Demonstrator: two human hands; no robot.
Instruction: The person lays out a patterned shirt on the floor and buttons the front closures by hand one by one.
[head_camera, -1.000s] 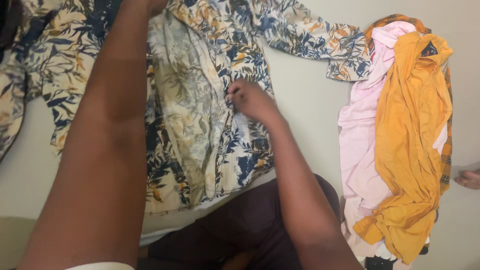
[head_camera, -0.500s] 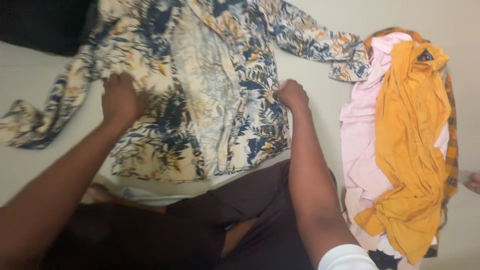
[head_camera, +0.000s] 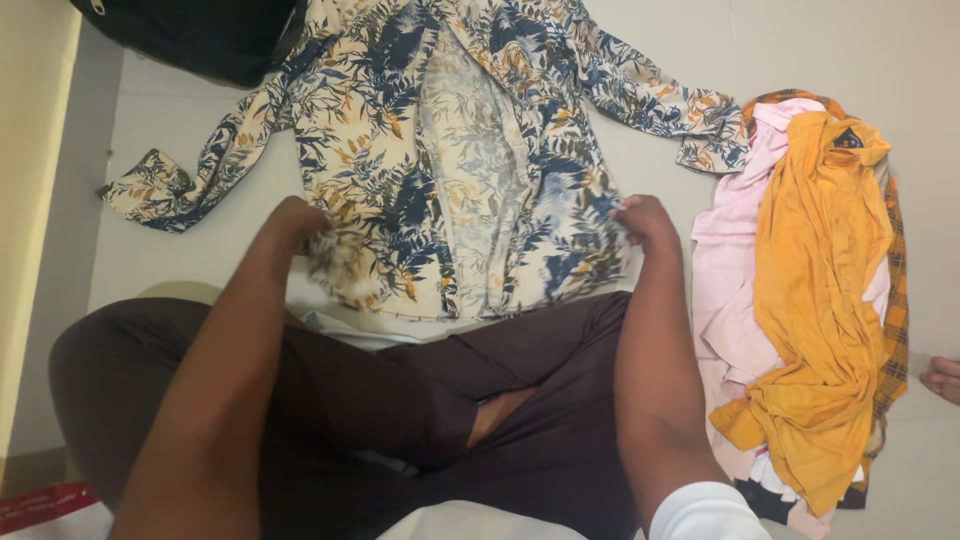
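Soft, even indoor light falls from above, with no glare on the pale floor (head_camera: 660, 60); shadows are faint, the clearest a grey patch under the left forearm beside the knee; the patterned shirt (head_camera: 450, 150) reads sharp, its leaf print crisp; the left hand (head_camera: 300, 225) and right hand (head_camera: 645, 222) look slightly smeared (motion blur, mild); the orange garment (head_camera: 815, 290) is bright and saturated; the black bag (head_camera: 200, 35) at the top loses detail in darkness; the frame's corners show little bending.

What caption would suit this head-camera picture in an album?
Both hands, left hand and right hand, grip a floral shirt beside a clothes pile.
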